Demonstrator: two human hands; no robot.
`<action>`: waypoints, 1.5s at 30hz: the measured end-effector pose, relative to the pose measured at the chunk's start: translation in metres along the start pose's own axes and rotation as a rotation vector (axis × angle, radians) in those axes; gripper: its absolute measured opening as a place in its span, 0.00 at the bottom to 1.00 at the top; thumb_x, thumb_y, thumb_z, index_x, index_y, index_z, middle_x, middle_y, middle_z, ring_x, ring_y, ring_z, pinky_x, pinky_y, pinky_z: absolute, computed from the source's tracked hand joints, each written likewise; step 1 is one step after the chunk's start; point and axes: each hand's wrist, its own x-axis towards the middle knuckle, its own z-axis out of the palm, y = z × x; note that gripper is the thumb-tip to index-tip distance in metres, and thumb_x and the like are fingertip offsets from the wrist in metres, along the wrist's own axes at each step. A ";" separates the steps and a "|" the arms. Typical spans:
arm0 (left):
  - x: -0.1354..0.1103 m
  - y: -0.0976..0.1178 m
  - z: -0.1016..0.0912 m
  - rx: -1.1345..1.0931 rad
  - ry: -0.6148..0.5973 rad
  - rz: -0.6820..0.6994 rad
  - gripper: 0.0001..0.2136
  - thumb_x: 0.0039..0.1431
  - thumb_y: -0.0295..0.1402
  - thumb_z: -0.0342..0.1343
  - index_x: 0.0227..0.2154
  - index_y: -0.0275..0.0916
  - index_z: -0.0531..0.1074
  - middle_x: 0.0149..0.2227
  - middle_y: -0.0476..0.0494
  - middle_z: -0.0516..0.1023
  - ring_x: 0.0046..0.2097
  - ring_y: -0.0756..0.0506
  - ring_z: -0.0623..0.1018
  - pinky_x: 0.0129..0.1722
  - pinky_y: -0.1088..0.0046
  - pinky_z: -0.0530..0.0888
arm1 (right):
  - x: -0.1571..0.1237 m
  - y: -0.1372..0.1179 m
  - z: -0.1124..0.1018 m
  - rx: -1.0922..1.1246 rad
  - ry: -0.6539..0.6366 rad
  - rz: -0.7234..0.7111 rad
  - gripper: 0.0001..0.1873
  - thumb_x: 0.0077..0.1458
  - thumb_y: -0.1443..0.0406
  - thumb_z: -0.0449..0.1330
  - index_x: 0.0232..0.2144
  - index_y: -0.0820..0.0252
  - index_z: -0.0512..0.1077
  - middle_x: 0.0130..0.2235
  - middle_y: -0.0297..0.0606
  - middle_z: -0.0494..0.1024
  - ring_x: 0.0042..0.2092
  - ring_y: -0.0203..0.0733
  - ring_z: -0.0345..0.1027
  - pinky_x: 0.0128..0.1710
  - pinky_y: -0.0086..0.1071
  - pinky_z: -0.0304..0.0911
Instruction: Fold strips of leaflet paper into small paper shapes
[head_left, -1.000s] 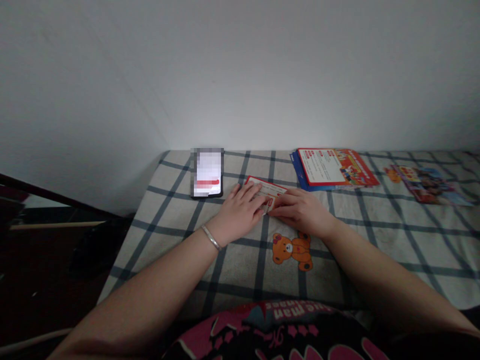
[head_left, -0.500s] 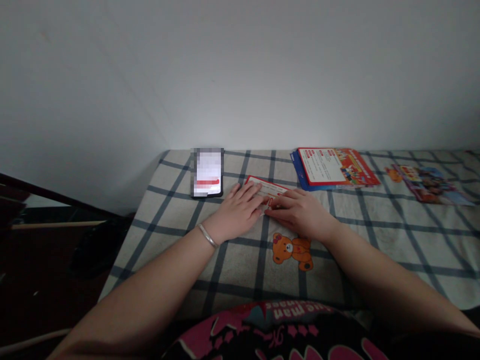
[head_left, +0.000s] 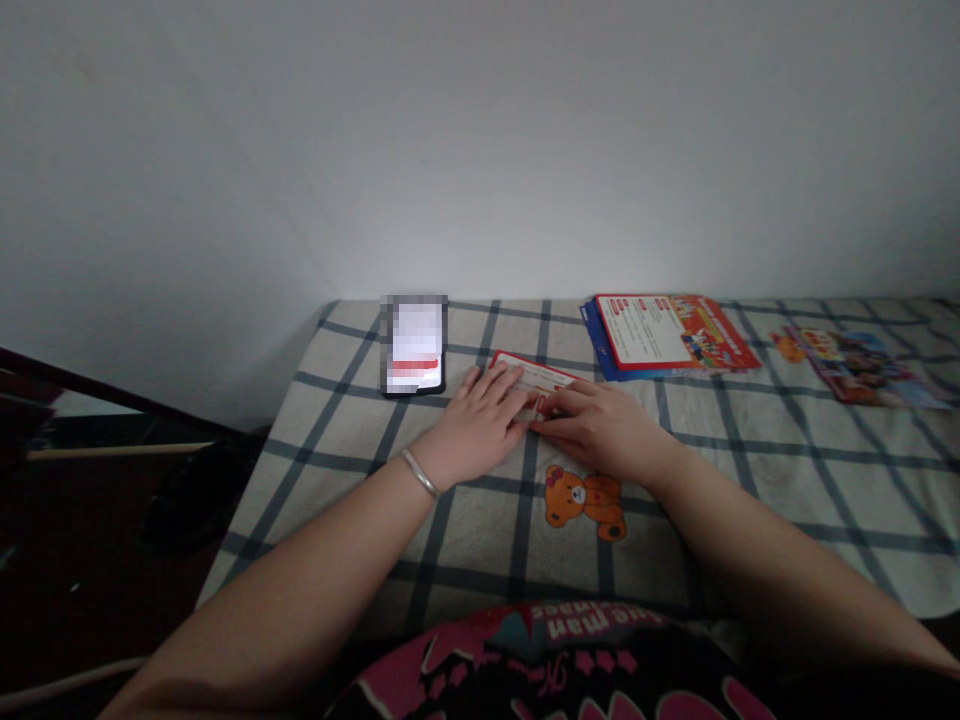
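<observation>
A white printed card or leaflet with a red border lies on the checked cloth, mostly covered by my hands. My left hand rests flat over its left part, fingers stretched out and a silver bangle on the wrist. From the right, my right hand reaches over the card's other side, its fingers extended and pressed down on it. The fingertips of both hands nearly meet over the paper. Whether the card is folded beneath them I cannot tell.
A lit phone lies left of my hands. Behind them to the right is a stack of red and blue printed sheets, with a colourful booklet farther right. The checked tablecloth meets a white wall; its left edge drops to a dark floor.
My left wrist has shifted very slightly to the right. Both hands stay on the card, which lies where it was.
</observation>
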 end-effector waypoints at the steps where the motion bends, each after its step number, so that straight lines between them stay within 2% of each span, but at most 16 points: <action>1: 0.000 0.000 0.000 0.000 0.000 -0.003 0.17 0.67 0.37 0.45 0.56 0.40 0.65 0.66 0.38 0.58 0.67 0.38 0.56 0.66 0.49 0.53 | 0.000 0.000 -0.001 -0.011 -0.015 0.012 0.13 0.63 0.63 0.54 0.46 0.50 0.76 0.46 0.38 0.77 0.47 0.47 0.66 0.45 0.40 0.62; 7: -0.001 -0.001 0.001 -0.002 0.001 -0.003 0.18 0.66 0.36 0.46 0.57 0.41 0.64 0.66 0.40 0.58 0.68 0.38 0.56 0.66 0.49 0.53 | -0.003 0.004 -0.010 -0.045 -0.024 0.104 0.10 0.61 0.64 0.57 0.39 0.51 0.78 0.41 0.39 0.78 0.42 0.44 0.67 0.39 0.36 0.61; 13: -0.001 -0.001 0.002 -0.008 0.009 -0.001 0.18 0.65 0.34 0.47 0.57 0.42 0.64 0.66 0.41 0.58 0.67 0.38 0.56 0.66 0.50 0.53 | -0.009 0.013 -0.013 -0.035 -0.003 0.168 0.10 0.59 0.64 0.59 0.40 0.48 0.80 0.43 0.38 0.78 0.38 0.40 0.69 0.35 0.34 0.61; 17: 0.000 -0.001 0.000 -0.017 0.000 -0.004 0.17 0.65 0.34 0.48 0.56 0.42 0.64 0.66 0.41 0.58 0.67 0.38 0.56 0.66 0.50 0.52 | -0.011 0.015 -0.017 -0.075 -0.051 0.222 0.10 0.59 0.63 0.59 0.39 0.48 0.80 0.43 0.36 0.78 0.37 0.39 0.70 0.32 0.32 0.60; 22: 0.000 -0.002 0.001 -0.027 0.001 -0.002 0.17 0.65 0.34 0.48 0.56 0.43 0.64 0.66 0.42 0.59 0.67 0.39 0.56 0.67 0.50 0.51 | -0.013 0.018 -0.024 -0.114 -0.122 0.309 0.12 0.60 0.62 0.58 0.42 0.42 0.79 0.43 0.32 0.78 0.36 0.38 0.71 0.28 0.31 0.58; 26: -0.001 -0.003 0.003 -0.032 0.006 -0.002 0.18 0.65 0.34 0.49 0.57 0.44 0.64 0.66 0.42 0.58 0.67 0.39 0.56 0.66 0.50 0.52 | -0.018 0.025 -0.025 -0.104 -0.143 0.340 0.12 0.58 0.63 0.58 0.40 0.42 0.80 0.44 0.30 0.79 0.36 0.37 0.71 0.28 0.30 0.57; 33: -0.001 -0.004 0.001 -0.038 0.014 0.010 0.18 0.65 0.34 0.49 0.57 0.44 0.64 0.65 0.42 0.59 0.67 0.39 0.57 0.66 0.50 0.53 | -0.020 0.027 -0.024 -0.093 -0.101 0.319 0.11 0.58 0.65 0.59 0.38 0.46 0.81 0.42 0.33 0.79 0.35 0.36 0.70 0.28 0.30 0.58; 35: -0.001 -0.004 0.002 -0.036 0.014 0.013 0.18 0.65 0.35 0.49 0.57 0.43 0.64 0.66 0.41 0.59 0.67 0.39 0.57 0.66 0.50 0.54 | -0.017 0.021 -0.022 -0.108 -0.070 0.278 0.10 0.59 0.64 0.58 0.38 0.50 0.81 0.41 0.36 0.79 0.35 0.38 0.70 0.30 0.31 0.59; 38: -0.001 -0.005 0.003 -0.033 0.016 0.016 0.18 0.66 0.36 0.48 0.57 0.42 0.64 0.66 0.40 0.58 0.67 0.38 0.57 0.66 0.50 0.53 | -0.010 0.006 -0.015 -0.063 -0.062 0.128 0.09 0.59 0.65 0.58 0.36 0.53 0.80 0.40 0.38 0.79 0.40 0.41 0.70 0.36 0.34 0.61; 42: 0.000 -0.005 0.003 -0.025 0.000 0.013 0.18 0.65 0.34 0.48 0.57 0.41 0.64 0.66 0.39 0.57 0.67 0.38 0.56 0.66 0.50 0.53 | -0.003 -0.010 -0.005 -0.019 -0.012 0.092 0.11 0.61 0.66 0.55 0.36 0.56 0.78 0.41 0.39 0.78 0.43 0.42 0.70 0.39 0.35 0.62; 45: 0.000 -0.005 0.001 -0.021 -0.011 0.018 0.19 0.64 0.34 0.49 0.57 0.40 0.64 0.66 0.39 0.58 0.68 0.38 0.56 0.66 0.50 0.52 | 0.000 -0.013 -0.002 0.008 0.009 0.073 0.12 0.61 0.66 0.54 0.36 0.56 0.78 0.43 0.39 0.78 0.44 0.42 0.69 0.40 0.35 0.61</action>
